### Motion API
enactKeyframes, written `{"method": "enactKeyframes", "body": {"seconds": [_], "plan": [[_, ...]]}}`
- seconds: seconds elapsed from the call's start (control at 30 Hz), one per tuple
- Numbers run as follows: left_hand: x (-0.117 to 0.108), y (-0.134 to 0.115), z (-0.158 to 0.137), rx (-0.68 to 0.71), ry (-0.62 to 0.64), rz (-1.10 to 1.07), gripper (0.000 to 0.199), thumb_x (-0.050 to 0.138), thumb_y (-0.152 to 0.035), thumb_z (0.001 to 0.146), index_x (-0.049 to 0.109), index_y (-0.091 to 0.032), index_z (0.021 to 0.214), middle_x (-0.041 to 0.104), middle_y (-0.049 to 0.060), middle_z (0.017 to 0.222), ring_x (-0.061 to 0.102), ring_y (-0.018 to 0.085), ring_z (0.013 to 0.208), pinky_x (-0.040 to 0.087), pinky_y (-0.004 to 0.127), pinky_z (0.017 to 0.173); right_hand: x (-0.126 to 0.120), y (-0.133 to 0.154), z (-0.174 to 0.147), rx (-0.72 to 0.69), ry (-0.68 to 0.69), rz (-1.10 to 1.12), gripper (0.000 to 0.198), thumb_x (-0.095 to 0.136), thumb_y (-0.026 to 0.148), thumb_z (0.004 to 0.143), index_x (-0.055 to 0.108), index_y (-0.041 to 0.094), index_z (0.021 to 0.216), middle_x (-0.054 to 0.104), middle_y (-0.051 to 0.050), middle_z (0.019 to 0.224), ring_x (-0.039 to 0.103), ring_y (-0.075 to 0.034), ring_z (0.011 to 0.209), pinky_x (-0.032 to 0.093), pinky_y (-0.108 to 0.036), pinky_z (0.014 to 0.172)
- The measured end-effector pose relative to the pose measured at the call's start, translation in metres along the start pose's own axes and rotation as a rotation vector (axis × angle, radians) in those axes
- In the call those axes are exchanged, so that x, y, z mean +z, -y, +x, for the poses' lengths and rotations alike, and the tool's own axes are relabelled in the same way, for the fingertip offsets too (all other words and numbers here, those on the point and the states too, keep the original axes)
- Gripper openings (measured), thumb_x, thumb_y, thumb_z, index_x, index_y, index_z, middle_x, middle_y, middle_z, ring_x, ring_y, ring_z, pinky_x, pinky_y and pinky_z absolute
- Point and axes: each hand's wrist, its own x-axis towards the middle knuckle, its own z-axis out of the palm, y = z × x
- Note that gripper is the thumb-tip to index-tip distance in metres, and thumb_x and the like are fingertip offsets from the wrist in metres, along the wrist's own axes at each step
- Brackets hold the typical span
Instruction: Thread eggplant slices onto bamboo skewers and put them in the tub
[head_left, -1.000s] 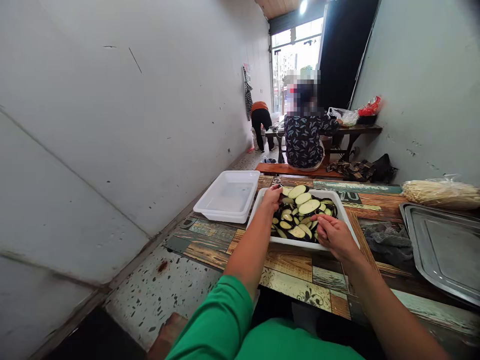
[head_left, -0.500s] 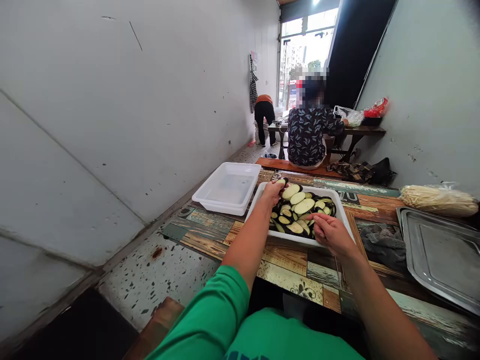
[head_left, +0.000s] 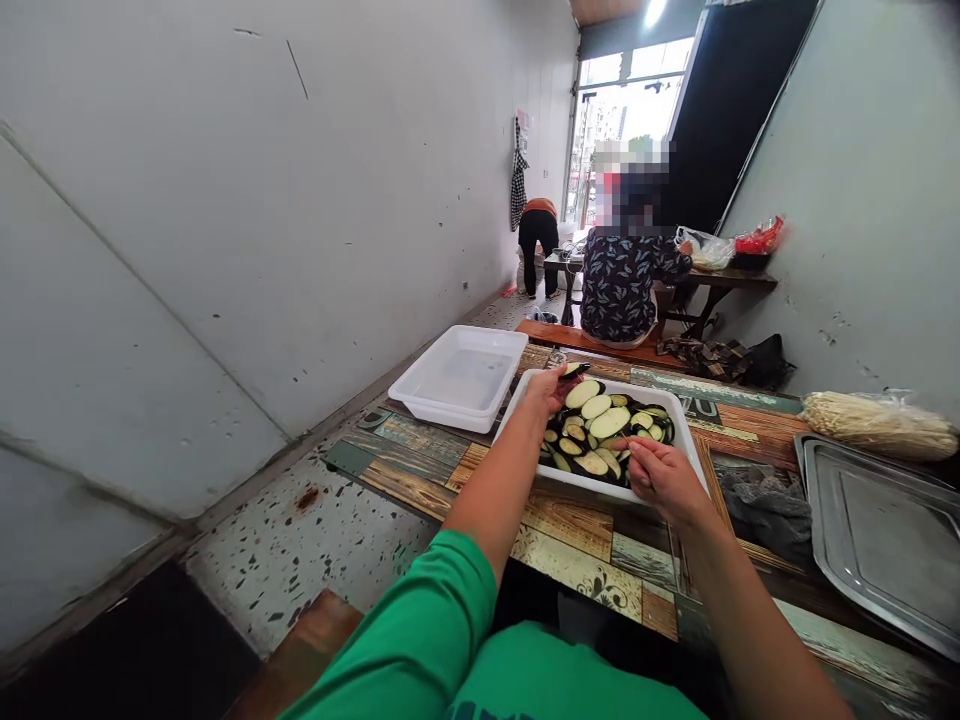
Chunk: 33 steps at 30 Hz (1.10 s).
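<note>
A white plastic tray on the table holds many eggplant slices, pale green with dark skin edges. My left hand is over its far left corner, fingers closed on one eggplant slice. Over the tray's near right side, my right hand pinches the end of a thin skewer. From its tip, a row of larger slices runs toward my left hand; whether the skewer passes through them is hidden.
White empty tubs stand stacked at left. To the right lie thin sticks, a dark grey cloth, metal trays and a bagged pale bundle. A person sits ahead on a bench; another person bends over farther back.
The slice in my left hand has tilted, showing more of its dark skin. My right hand stays nearly in place on the skewer. The whole view has shifted slightly.
</note>
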Motion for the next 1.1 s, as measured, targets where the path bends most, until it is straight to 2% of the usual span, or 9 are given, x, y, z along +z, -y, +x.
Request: {"method": "enactKeyframes", "body": {"seconds": [0.1,0.2,0.27,0.4,0.5,0.6,0.7,0.83,1.1], "plan": [[-0.004,0.006,0.0,0.268,-0.121,0.408,0.013,0.064,-0.018,0.083,0.071,-0.015,0.093,0.07,0.005,0.078,0.067,0.016,0.071,0.053,0.027,0.072,0.001,-0.002,-0.003,-0.115,-0.127,0.106,0.04,0.077,0.049,0.066,0.061,0.016,0.084,0.036,0.012,0.039,0.023,-0.003,0.031,0.016,-0.018,0.034],[-0.007,0.012,-0.001,0.503,-0.113,0.883,0.014,0.07,-0.029,0.079,0.075,-0.017,0.085,0.073,0.006,0.084,0.067,0.021,0.088,0.049,0.029,0.083,0.001,-0.003,-0.007,-0.218,-0.22,0.196,0.035,0.076,0.045,0.07,0.063,0.016,0.087,0.036,0.012,0.04,0.025,-0.003,0.031,0.019,-0.018,0.034],[-0.008,0.014,-0.003,0.526,-0.067,1.087,0.019,0.067,-0.034,0.082,0.077,-0.018,0.087,0.074,0.007,0.089,0.066,0.023,0.093,0.047,0.032,0.087,0.002,-0.003,-0.009,-0.24,-0.229,0.222,0.033,0.076,0.043,0.072,0.062,0.016,0.086,0.037,0.012,0.04,0.025,-0.002,0.031,0.02,-0.018,0.035],[-0.005,0.013,-0.01,0.608,-0.165,1.365,0.02,0.06,-0.027,0.086,0.078,-0.019,0.091,0.073,0.01,0.106,0.061,0.026,0.106,0.042,0.037,0.095,0.002,-0.001,-0.009,-0.222,-0.22,0.234,0.033,0.077,0.043,0.072,0.062,0.016,0.085,0.037,0.011,0.04,0.025,-0.002,0.03,0.02,-0.017,0.034],[0.002,0.017,-0.015,0.723,0.093,1.491,0.021,0.062,-0.033,0.085,0.077,-0.023,0.095,0.073,0.006,0.105,0.061,0.022,0.105,0.041,0.032,0.095,0.001,-0.001,-0.007,-0.217,-0.227,0.242,0.034,0.078,0.042,0.07,0.062,0.016,0.084,0.037,0.012,0.04,0.025,-0.002,0.029,0.02,-0.017,0.033],[0.009,0.028,-0.018,0.638,0.366,1.679,0.035,0.071,-0.05,0.076,0.075,-0.024,0.098,0.073,0.004,0.096,0.062,0.023,0.101,0.04,0.032,0.094,0.0,-0.001,-0.007,-0.212,-0.226,0.252,0.033,0.078,0.042,0.069,0.062,0.016,0.083,0.037,0.012,0.039,0.025,-0.002,0.029,0.02,-0.017,0.033],[0.011,0.034,-0.019,0.602,0.371,1.764,0.042,0.071,-0.052,0.075,0.071,-0.022,0.105,0.072,0.007,0.103,0.061,0.025,0.104,0.041,0.033,0.092,0.0,-0.001,-0.007,-0.209,-0.22,0.258,0.034,0.078,0.042,0.069,0.063,0.016,0.083,0.037,0.012,0.039,0.025,-0.002,0.028,0.02,-0.017,0.032],[0.007,0.03,-0.02,0.571,0.441,1.745,0.024,0.067,-0.038,0.08,0.071,-0.021,0.097,0.071,0.004,0.097,0.062,0.019,0.091,0.042,0.027,0.08,0.0,-0.002,-0.007,-0.2,-0.221,0.26,0.035,0.079,0.042,0.068,0.063,0.015,0.084,0.037,0.012,0.039,0.024,-0.002,0.028,0.02,-0.017,0.033],[0.011,0.035,-0.022,0.577,0.628,1.706,0.036,0.074,-0.055,0.068,0.07,-0.022,0.082,0.064,-0.001,0.072,0.055,0.014,0.07,0.037,0.024,0.064,0.0,-0.002,-0.006,-0.211,-0.213,0.254,0.033,0.078,0.042,0.07,0.063,0.016,0.083,0.037,0.012,0.039,0.025,-0.002,0.029,0.02,-0.017,0.033]]}}
